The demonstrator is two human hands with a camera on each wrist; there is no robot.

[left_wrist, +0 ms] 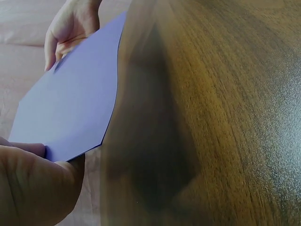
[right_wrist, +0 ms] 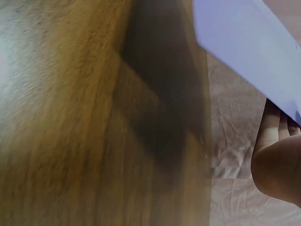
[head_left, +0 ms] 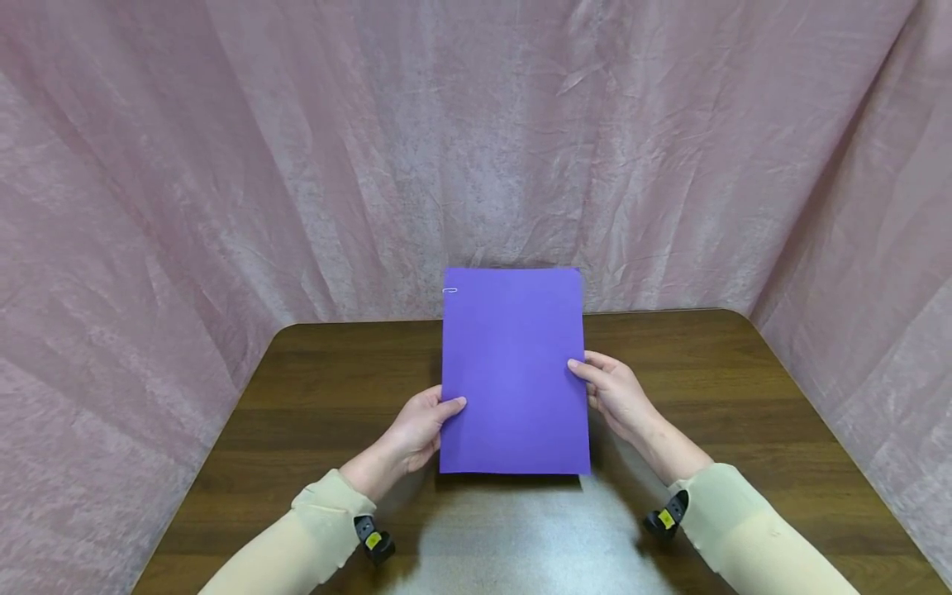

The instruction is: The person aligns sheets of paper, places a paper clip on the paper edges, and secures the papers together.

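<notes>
A purple sheet of paper [head_left: 513, 372] is held up over the table, its long sides running away from me. A pale paper clip [head_left: 449, 290] sits on its left edge near the far corner. My left hand [head_left: 415, 428] pinches the left edge below the middle, thumb on the face and fingers behind. On the opposite edge, slightly higher up, my right hand [head_left: 619, 398] pinches the paper the same way. In the left wrist view the paper [left_wrist: 80, 94] bows slightly above the table. The right wrist view shows the fingers of my right hand [right_wrist: 282, 160] under the paper.
The brown wood-grain table [head_left: 327, 372] has rounded far corners, with the paper's shadow on it. Pink velvety curtains [head_left: 476, 149] hang behind it and along both sides. Each wrist wears a black strap with a small camera [head_left: 375, 541] below the rolled pale sleeve.
</notes>
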